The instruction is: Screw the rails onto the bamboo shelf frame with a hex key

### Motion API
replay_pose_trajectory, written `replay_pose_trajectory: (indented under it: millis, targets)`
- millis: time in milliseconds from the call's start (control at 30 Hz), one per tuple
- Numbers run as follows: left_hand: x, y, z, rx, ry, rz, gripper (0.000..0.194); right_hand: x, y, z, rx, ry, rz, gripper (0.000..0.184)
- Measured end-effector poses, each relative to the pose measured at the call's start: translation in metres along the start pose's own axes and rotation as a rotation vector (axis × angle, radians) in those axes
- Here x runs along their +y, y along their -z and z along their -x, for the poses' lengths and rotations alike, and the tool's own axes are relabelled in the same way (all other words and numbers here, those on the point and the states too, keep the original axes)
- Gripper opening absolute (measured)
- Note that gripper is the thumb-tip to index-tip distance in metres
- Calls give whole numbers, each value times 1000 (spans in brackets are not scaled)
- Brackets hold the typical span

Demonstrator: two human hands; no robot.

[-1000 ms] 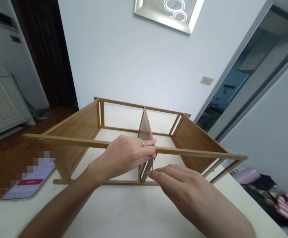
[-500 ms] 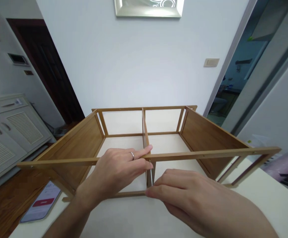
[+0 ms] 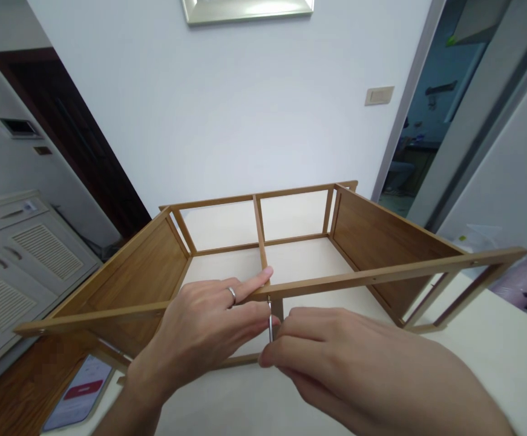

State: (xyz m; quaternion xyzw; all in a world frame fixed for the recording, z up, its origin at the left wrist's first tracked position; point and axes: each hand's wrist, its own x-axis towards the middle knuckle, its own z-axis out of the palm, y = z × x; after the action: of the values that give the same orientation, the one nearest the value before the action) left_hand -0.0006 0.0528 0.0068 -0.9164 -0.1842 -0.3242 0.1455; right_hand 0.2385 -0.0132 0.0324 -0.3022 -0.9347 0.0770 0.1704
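Observation:
A brown wooden frame (image 3: 360,280) with two side panels and a middle divider (image 3: 260,233) stands on a white tabletop. My left hand (image 3: 213,321), a ring on one finger, grips the near rail where the divider meets it. Its index finger lies along the top of the joint, and its thumb is below. My right hand (image 3: 331,357) is closed just below and right of that joint. From its fingertips a thin metal tool shaft (image 3: 270,321) rises to the rail at the joint. The tool's other end is hidden in the hand.
A lit phone (image 3: 79,393) lies at the table's left edge. The frame's far side is near the white wall (image 3: 263,109). A white cabinet (image 3: 31,248) stands at left. At right are a doorway and a pinkish plastic-looking bundle (image 3: 521,278).
The view has tilted and shifted slightly. The metal shaft now shows clearly between my right fingertips and the rail. My left hand keeps its grip at the joint.

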Motion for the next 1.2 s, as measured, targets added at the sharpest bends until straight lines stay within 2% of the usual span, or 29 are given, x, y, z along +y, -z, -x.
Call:
replay_pose_trajectory:
  millis: [100,233,300,467,667,800,1000,1200]
  targets:
    - [0,0,0,18,-8,17,26,2,6,-3,-3,10,-84,24]
    - [-1,1,1,-7,-8,14,23,4,11,-3,-3,45,-135,33]
    - [-1,1,1,-20,-2,12,18,4,10,-2,9,53,-124,35]
    - [-1,-1,2,29,-10,26,12,3,6,0,28,70,-60,32]
    - [-1,-1,0,40,-20,13,13,-2,2,0,-3,2,10,36]
    - [0,-1,-1,34,-14,23,15,-1,2,-4,-5,16,23,17]
    - [0,-1,-2,55,-22,28,15,-1,-1,-7,65,60,98,9]
    - [-1,-1,-1,51,-4,63,22,-2,-2,-14,179,128,179,17]
